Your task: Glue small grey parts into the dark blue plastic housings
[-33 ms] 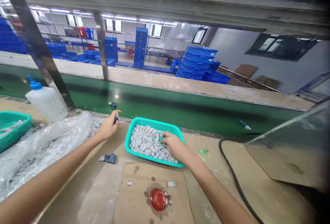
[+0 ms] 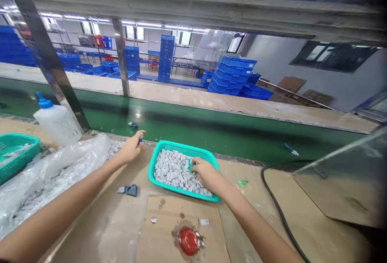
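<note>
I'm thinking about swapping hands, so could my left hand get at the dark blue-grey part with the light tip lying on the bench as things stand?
Probably yes: the dark blue-grey part lies uncovered near the left forearm, though that hand already holds a small piece.

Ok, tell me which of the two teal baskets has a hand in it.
The middle basket: the right hand reaches in among its pale pieces. The other basket, at the left edge, has no hand in it.

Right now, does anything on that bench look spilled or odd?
Yes: the red patch on the cardboard sheet has dark, wet-looking stains around it, as if something leaked. Whether it is spilled or meant to be there, I can't tell.
</note>
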The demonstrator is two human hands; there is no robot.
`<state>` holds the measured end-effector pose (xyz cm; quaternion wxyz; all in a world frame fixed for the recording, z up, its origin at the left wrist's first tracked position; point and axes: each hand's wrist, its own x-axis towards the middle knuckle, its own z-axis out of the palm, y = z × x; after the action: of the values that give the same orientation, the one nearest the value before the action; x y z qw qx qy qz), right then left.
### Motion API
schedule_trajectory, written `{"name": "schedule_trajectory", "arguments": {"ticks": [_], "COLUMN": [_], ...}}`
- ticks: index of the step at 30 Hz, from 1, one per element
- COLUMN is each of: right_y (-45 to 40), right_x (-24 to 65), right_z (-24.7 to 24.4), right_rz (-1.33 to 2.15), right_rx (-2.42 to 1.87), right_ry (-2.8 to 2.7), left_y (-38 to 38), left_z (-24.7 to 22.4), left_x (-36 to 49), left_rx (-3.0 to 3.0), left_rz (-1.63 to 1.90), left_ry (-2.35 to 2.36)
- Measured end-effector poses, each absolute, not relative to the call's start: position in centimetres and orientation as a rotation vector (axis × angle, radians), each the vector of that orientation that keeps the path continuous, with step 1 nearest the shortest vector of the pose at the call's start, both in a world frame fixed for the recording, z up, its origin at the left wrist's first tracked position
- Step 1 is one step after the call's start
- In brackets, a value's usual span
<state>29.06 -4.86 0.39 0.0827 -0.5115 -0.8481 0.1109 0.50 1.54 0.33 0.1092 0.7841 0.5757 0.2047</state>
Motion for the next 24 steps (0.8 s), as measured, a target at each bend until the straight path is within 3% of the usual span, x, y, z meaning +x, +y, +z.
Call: {"name": "schedule_trajectory", "arguments": {"ticks": [7,14,19,24], "right_y": [-4.9,-9.1,-13.5,-18.1], "right_x": [29.3,29.3,28.2,25.6], "right_z": [1.4,3.3,3.6,4.0], "right_rz": [0.299,0.437,0.662,0.373], "right_rx": [-1.414,-1.385,-1.321,-1.247], "right_ry": [-2.42,-2.049,-1.801,-1.932], "left_y": [10.1,9.9,6.2,-6.5], "left_z": [1.6,2.0,5.6,7.5], "left_x": [1.7,-2.4,-1.7,1.5], "left_rx": [2.242,1.837,1.521,1.238], "left_rz": [0.577,0.679,0.903,0.986], "left_ry": [1.849,2.099,1.996,1.505]}}
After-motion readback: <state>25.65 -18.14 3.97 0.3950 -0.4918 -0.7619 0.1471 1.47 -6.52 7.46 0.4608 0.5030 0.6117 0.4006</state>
